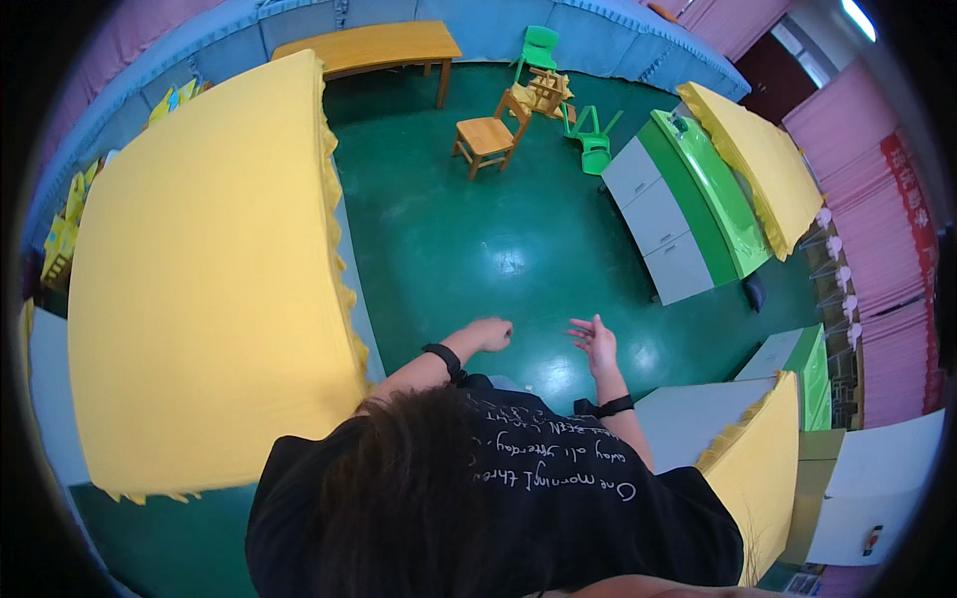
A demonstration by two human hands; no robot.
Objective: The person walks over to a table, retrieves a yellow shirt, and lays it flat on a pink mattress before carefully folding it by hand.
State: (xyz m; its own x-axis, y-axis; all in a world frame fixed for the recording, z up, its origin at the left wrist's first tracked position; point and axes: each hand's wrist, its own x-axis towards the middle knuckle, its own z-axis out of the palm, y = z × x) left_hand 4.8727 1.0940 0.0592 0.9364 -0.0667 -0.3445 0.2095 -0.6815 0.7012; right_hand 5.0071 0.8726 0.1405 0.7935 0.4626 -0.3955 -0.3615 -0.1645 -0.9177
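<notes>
My left hand (pixel 490 334) is held out in front of my body with its fingers curled in. A small dark spot shows at the curled fingers, and whether they hold anything is too small to tell. My right hand (pixel 595 345) is raised a little to the right of it, fingers spread, with nothing in it. Both wrists wear black bands. The hands are apart from each other, above the green floor (pixel 439 239), and neither touches any furniture.
A large table with a yellow cloth (pixel 209 279) stands close on my left. On the right are a green-topped white cabinet (pixel 663 234) and a yellow-covered unit (pixel 763 478). Ahead are a wooden chair (pixel 484 137), a tipped green chair (pixel 595 149) and a wooden table (pixel 374 45).
</notes>
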